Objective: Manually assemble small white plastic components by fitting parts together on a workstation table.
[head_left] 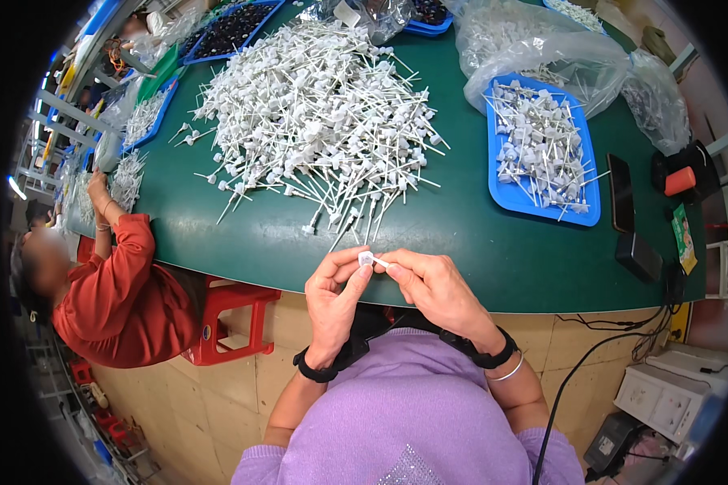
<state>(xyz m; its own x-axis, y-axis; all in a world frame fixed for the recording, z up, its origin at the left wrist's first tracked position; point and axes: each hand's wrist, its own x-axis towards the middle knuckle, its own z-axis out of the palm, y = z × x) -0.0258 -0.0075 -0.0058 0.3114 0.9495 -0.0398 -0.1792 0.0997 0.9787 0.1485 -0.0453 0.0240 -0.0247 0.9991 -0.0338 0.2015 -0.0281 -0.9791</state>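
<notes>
Above the table's near edge, my left hand (pixel 336 293) pinches a small white plastic cap (pixel 366 259) between thumb and fingers. From the cap a thin white tube (pixel 382 263) runs to the right, and my right hand (pixel 438 284) grips it with thumb and forefinger. Whether tube and cap are fully joined I cannot tell. Just beyond my hands spreads a large heap of similar white caps with tubes (pixel 315 113), with several loose ones at its near edge. To the right, a blue tray (pixel 526 208) holds more of them.
The green table (pixel 243 255) also bears a phone (pixel 620 192), a dark box (pixel 639 257) and plastic bags (pixel 542 48). Trays of dark parts (pixel 233 32) lie at the back. A person in red (pixel 113 299) works at left beside a red stool (pixel 233 317). Cables hang at right.
</notes>
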